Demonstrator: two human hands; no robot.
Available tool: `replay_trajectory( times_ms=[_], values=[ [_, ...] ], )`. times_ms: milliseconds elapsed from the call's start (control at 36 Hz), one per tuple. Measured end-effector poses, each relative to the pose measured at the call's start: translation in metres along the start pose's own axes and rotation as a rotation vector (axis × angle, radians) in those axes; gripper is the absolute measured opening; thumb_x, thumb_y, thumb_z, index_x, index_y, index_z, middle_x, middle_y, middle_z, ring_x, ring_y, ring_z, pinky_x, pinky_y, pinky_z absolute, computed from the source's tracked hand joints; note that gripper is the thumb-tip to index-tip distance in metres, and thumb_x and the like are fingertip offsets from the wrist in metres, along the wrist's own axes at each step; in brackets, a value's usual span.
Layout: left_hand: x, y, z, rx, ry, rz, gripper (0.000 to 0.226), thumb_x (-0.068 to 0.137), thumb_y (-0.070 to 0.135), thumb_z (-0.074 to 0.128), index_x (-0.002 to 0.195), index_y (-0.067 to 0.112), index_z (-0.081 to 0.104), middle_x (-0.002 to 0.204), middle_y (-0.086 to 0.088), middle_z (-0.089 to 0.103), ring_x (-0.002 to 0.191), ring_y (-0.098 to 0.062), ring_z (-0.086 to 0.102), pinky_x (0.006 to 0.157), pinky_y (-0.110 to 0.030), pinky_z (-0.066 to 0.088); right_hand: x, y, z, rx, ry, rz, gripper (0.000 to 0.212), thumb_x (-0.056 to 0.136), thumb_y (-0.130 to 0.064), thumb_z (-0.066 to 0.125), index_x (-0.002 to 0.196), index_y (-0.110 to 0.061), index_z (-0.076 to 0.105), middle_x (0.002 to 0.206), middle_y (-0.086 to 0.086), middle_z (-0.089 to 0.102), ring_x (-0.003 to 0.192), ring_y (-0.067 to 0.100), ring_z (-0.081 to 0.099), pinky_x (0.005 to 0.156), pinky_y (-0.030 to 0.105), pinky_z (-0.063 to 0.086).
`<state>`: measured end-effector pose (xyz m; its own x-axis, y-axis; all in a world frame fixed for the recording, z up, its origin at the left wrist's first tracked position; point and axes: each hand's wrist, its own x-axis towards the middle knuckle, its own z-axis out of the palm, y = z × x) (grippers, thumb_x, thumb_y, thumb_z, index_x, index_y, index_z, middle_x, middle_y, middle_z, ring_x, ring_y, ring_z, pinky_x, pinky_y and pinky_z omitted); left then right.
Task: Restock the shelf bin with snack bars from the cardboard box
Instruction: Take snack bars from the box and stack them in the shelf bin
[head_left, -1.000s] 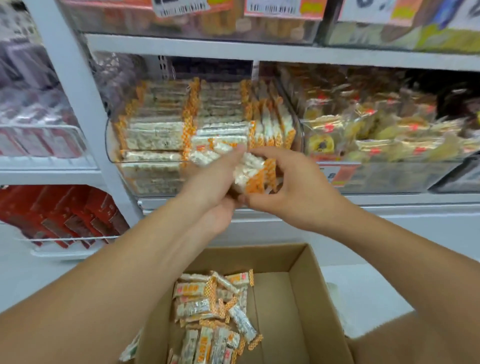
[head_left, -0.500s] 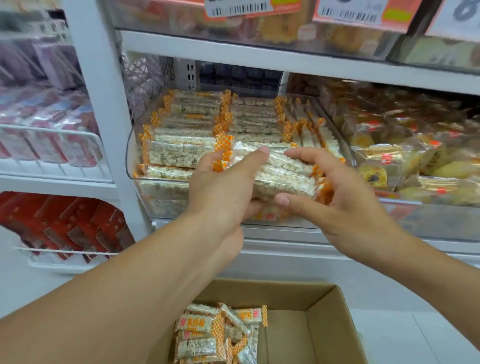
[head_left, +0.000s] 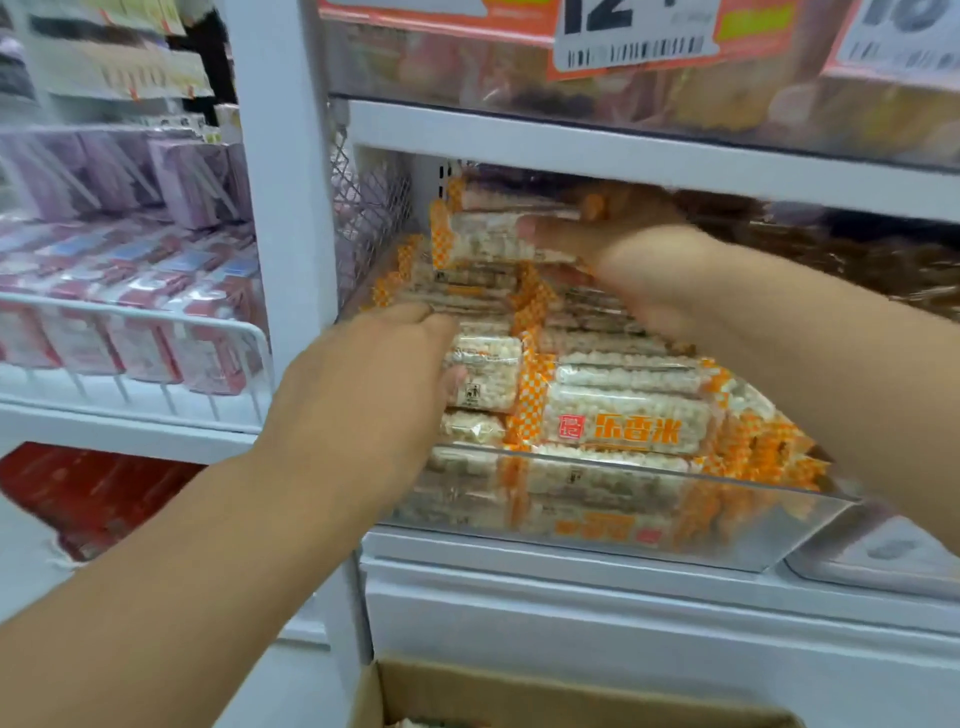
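A clear plastic shelf bin (head_left: 753, 530) holds rows of rice snack bars (head_left: 628, 415) in clear wrappers with orange checked ends. My left hand (head_left: 363, 400) grips the left ends of bars in the bin's left row, fingers above and thumb below. My right hand (head_left: 628, 265), blurred, reaches deep under the upper shelf and holds a raised snack bar (head_left: 488, 239) over the back of the left row. Only the top edge of the cardboard box (head_left: 545, 691) shows at the bottom; its contents are almost hidden.
A white upright post (head_left: 285, 182) stands just left of the bin. Left of the post, a wire basket (head_left: 156, 322) holds purple packs, with red packs (head_left: 93, 493) below. The shelf above (head_left: 649, 150) hangs low over the bin. Another bin (head_left: 872, 561) adjoins on the right.
The view has moved closer to the shelf. The bundle held in both hands at the bin's front has gone in; my right hand has moved up and back, my left onto the left row.
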<state>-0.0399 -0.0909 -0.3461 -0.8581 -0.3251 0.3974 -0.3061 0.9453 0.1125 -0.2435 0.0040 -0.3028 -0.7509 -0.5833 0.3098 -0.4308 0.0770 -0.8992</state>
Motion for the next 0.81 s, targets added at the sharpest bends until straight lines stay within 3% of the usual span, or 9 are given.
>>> replay_trajectory(
  times_ms=[83,139,222,306,417,500,639,722,806],
  values=[
    [0.002,-0.004,0.005,-0.002,0.032,0.068,0.031,0.097,0.041,0.046,0.117,0.021,0.059,0.113,0.003,0.059,0.106,-0.028,0.059,0.083,-0.044,0.051,0.040,0.014,0.018,-0.166,-0.018,-0.086,0.059,0.065,-0.049,0.088,0.113,-0.028,0.063,0.125,-0.004,0.064,0.117,0.016,0.061,0.100,0.044,0.053],
    [0.004,-0.007,0.008,0.014,0.050,0.108,0.035,0.093,0.040,0.045,0.112,0.016,0.062,0.110,-0.002,0.064,0.099,-0.031,0.062,0.079,-0.045,0.052,0.062,0.022,0.026,-0.304,-0.007,-0.136,0.061,0.069,-0.054,0.085,0.118,-0.026,0.062,0.125,-0.003,0.064,0.117,0.015,0.059,0.103,0.036,0.048],
    [0.006,-0.011,0.013,0.042,0.086,0.149,0.030,0.089,0.036,0.050,0.101,0.013,0.064,0.095,-0.006,0.068,0.083,-0.034,0.065,0.066,-0.043,0.053,0.082,0.024,0.030,-0.447,-0.027,-0.132,0.061,0.079,-0.055,0.078,0.127,-0.024,0.058,0.123,-0.004,0.059,0.108,0.015,0.058,0.084,0.026,0.046],
    [0.006,-0.013,0.016,0.038,0.127,0.170,0.024,0.088,0.031,0.055,0.096,0.011,0.065,0.088,-0.006,0.068,0.077,-0.032,0.066,0.063,-0.039,0.051,0.093,0.026,0.023,-0.534,-0.083,-0.147,0.062,0.084,-0.055,0.072,0.135,-0.022,0.056,0.120,-0.008,0.045,0.108,0.009,0.045,0.082,0.019,0.035],
    [0.005,-0.015,0.020,0.039,0.168,0.187,0.020,0.096,0.027,0.052,0.096,0.012,0.065,0.088,-0.003,0.067,0.078,-0.030,0.065,0.064,-0.036,0.048,0.094,0.022,0.012,-0.675,-0.241,-0.171,0.070,0.083,-0.057,0.071,0.141,-0.023,0.052,0.139,-0.007,0.047,0.125,0.011,0.045,0.087,0.016,0.033],
    [0.004,-0.015,0.021,0.056,0.154,0.184,0.031,0.092,0.036,0.043,0.098,0.014,0.065,0.091,-0.002,0.068,0.080,-0.028,0.066,0.066,-0.034,0.049,0.096,0.022,0.011,-0.770,-0.295,-0.191,0.077,0.083,-0.061,0.069,0.147,-0.025,0.047,0.155,-0.001,0.040,0.138,0.019,0.041,0.098,0.021,0.030],
    [0.002,-0.010,0.022,0.077,0.134,0.148,0.033,0.091,0.033,0.039,0.099,0.013,0.064,0.094,-0.003,0.068,0.081,-0.030,0.066,0.069,-0.036,0.049,0.098,0.029,0.021,-0.802,-0.324,-0.156,0.089,0.085,-0.059,0.069,0.157,-0.023,0.030,0.161,0.003,0.032,0.142,0.025,0.038,0.106,0.026,0.034],
    [0.000,-0.009,0.021,0.051,0.106,0.122,0.025,0.095,0.031,0.042,0.104,0.016,0.059,0.100,-0.001,0.064,0.088,-0.031,0.062,0.075,-0.039,0.047,0.098,0.027,0.018,-0.785,-0.328,-0.129,0.092,0.086,-0.057,0.069,0.158,-0.023,0.024,0.162,0.000,0.029,0.143,0.022,0.036,0.102,0.023,0.031],
    [-0.003,-0.006,0.020,0.023,0.083,0.090,0.026,0.096,0.031,0.039,0.110,0.018,0.056,0.105,0.000,0.063,0.094,-0.029,0.060,0.082,-0.042,0.046,0.095,0.024,0.015,-0.739,-0.312,-0.132,0.103,0.079,-0.061,0.074,0.159,-0.026,0.019,0.164,-0.002,0.024,0.145,0.020,0.033,0.109,0.024,0.029]
  ],
)
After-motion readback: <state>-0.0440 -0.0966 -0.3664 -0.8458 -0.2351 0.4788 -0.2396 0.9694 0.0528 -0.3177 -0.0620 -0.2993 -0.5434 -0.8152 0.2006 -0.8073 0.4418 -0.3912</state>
